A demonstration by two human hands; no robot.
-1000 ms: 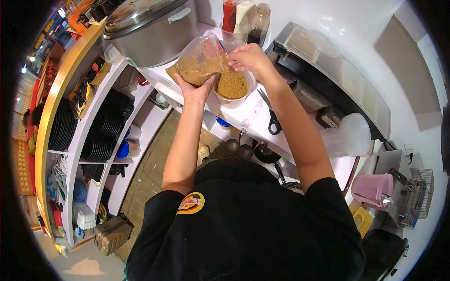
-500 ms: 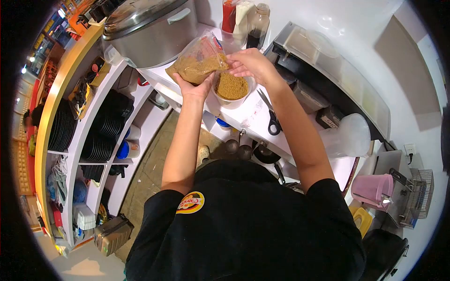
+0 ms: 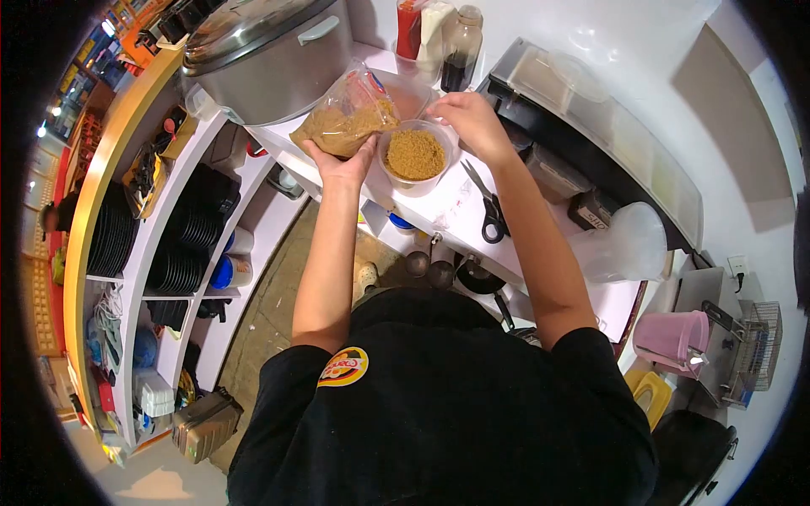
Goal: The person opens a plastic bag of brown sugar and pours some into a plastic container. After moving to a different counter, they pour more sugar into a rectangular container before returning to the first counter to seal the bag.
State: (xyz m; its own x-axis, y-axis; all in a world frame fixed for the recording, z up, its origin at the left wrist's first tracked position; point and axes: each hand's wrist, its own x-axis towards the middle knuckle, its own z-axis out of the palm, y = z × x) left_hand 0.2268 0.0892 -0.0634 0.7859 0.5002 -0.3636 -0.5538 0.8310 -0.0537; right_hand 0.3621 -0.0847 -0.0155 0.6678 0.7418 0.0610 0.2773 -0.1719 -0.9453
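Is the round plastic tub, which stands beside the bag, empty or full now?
Full, or nearly so: the round plastic tub holds brown granules that come up close to its rim.

Passage over near side of tub (image 3: 413, 185), bag (image 3: 342, 126) at left, right hand (image 3: 468, 118) and scissors (image 3: 491, 218) (handles nearer) rightward
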